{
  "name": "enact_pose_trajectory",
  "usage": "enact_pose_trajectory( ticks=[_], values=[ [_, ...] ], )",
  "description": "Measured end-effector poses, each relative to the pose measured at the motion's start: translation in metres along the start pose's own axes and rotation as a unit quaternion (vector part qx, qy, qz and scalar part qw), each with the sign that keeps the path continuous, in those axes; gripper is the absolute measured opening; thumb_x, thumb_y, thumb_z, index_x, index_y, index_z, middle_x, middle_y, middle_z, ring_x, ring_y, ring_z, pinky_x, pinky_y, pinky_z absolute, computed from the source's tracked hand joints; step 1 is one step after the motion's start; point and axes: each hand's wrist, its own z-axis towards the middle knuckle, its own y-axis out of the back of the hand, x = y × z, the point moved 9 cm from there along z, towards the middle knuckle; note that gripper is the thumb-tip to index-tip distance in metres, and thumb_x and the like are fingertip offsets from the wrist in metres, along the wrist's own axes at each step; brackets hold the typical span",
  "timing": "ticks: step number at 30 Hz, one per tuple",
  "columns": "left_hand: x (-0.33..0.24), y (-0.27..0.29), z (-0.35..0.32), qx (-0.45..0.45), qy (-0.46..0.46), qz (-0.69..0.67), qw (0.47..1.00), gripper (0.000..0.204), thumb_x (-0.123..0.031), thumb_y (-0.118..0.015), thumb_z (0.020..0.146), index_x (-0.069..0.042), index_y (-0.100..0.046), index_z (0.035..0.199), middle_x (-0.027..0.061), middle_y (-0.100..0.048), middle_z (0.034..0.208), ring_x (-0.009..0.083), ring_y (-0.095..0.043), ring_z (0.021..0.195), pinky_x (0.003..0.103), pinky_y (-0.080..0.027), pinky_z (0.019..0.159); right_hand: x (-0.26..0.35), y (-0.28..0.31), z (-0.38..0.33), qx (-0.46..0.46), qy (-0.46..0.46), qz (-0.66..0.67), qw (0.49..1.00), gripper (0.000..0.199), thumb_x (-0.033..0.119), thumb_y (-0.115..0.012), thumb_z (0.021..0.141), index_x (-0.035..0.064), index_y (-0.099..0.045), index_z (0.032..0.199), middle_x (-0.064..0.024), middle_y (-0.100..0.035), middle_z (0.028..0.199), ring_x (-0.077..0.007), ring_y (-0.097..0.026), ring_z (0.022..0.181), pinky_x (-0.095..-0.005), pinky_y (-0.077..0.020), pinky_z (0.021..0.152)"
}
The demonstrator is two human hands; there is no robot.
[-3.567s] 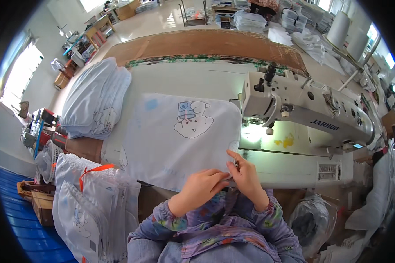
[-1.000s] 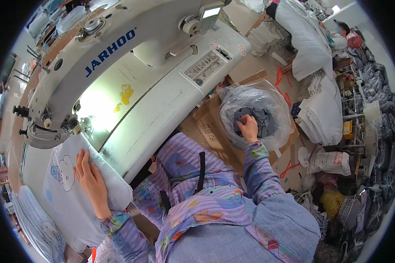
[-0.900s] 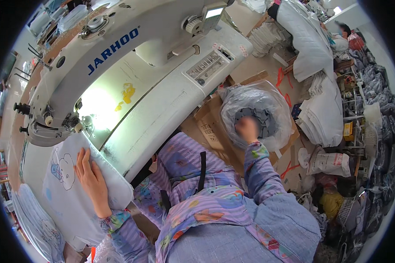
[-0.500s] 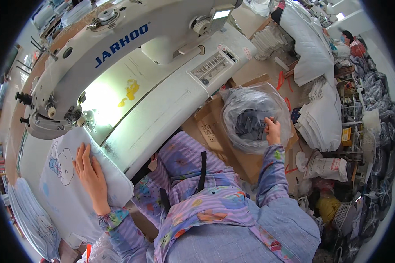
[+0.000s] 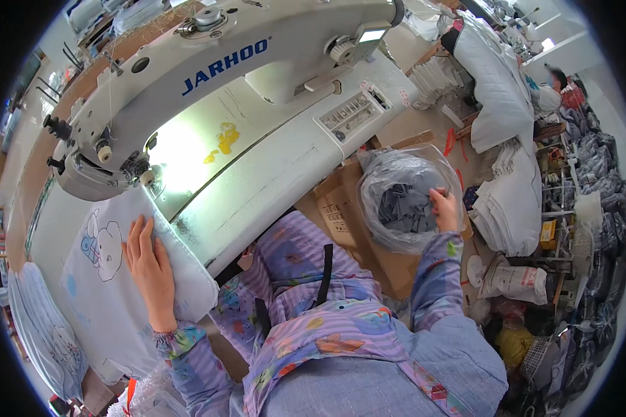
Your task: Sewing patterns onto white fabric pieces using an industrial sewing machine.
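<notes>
My left hand (image 5: 150,267) lies flat, fingers stretched, on a white padded fabric piece (image 5: 129,316) printed with a cartoon bear. The fabric's far corner reaches under the head of the white sewing machine (image 5: 219,69), beside the lit needle area. My right hand (image 5: 446,210) is over the right side of a clear plastic bag (image 5: 389,240), fingers curled together in a pinch. Small dark grey cut pieces (image 5: 405,208) fill the bag. Whatever is between those fingertips is too small to make out.
The bag stands in an open cardboard box (image 5: 337,198) to the right of the machine bed. More printed fabric pieces (image 5: 38,326) hang at the left edge. Stacked white pieces (image 5: 511,201), a white sack (image 5: 515,281) and a loaded rack (image 5: 560,201) stand at the right.
The view has shifted slightly, so the machine appears farther right. My left hand stays flat on the fabric. My right hand stays at the bag with its fingers still pinched.
</notes>
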Motion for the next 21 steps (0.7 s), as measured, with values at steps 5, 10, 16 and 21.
enact_pose_trajectory(
  ticks=[5,10,16,21],
  values=[
    [0.002,0.008,0.000,-0.008,0.004,0.013,1.000,0.036,-0.008,-0.052,0.103,-0.008,-0.059,0.139,0.0105,-0.056,0.148,0.0322,-0.048,0.142,0.052,-0.027,0.122,0.010,-0.002,0.003,-0.030,0.009,0.040,0.999,0.018,0.017,-0.080,0.089,0.0089,-0.066,0.097,0.0028,-0.060,0.076,-0.0043,-0.045,0.053,-0.0239,-0.0305,0.045],
    [0.004,0.013,-0.002,-0.022,0.003,0.043,0.999,0.036,-0.006,-0.055,0.101,-0.005,-0.061,0.136,0.0139,-0.058,0.145,0.0342,-0.051,0.136,0.046,-0.034,0.119,0.015,-0.020,-0.004,-0.013,0.001,0.060,0.998,0.018,0.014,-0.078,0.090,0.0098,-0.065,0.100,0.0044,-0.058,0.075,-0.0041,-0.045,0.056,-0.0239,-0.0311,0.047],
    [0.007,0.012,0.000,-0.022,0.030,-0.026,0.999,0.036,-0.003,-0.060,0.094,-0.005,-0.063,0.130,0.0139,-0.061,0.135,0.0358,-0.053,0.134,0.053,-0.033,0.118,0.157,-0.195,-0.131,0.134,0.104,0.116,0.979,0.015,0.008,-0.077,0.090,0.0081,-0.064,0.098,0.0041,-0.056,0.082,-0.0059,-0.047,0.064,-0.0221,-0.0338,0.054],
    [0.007,0.020,-0.004,-0.059,0.035,-0.035,0.997,0.036,-0.004,-0.061,0.094,-0.005,-0.063,0.130,0.0131,-0.061,0.135,0.0344,-0.052,0.136,0.058,-0.031,0.118,0.254,-0.399,-0.335,0.414,0.504,-0.021,0.758,0.023,-0.007,-0.075,0.082,0.0075,-0.072,0.100,-0.0042,-0.063,0.090,-0.0126,-0.059,0.070,-0.0257,-0.0475,0.060]
  ],
)
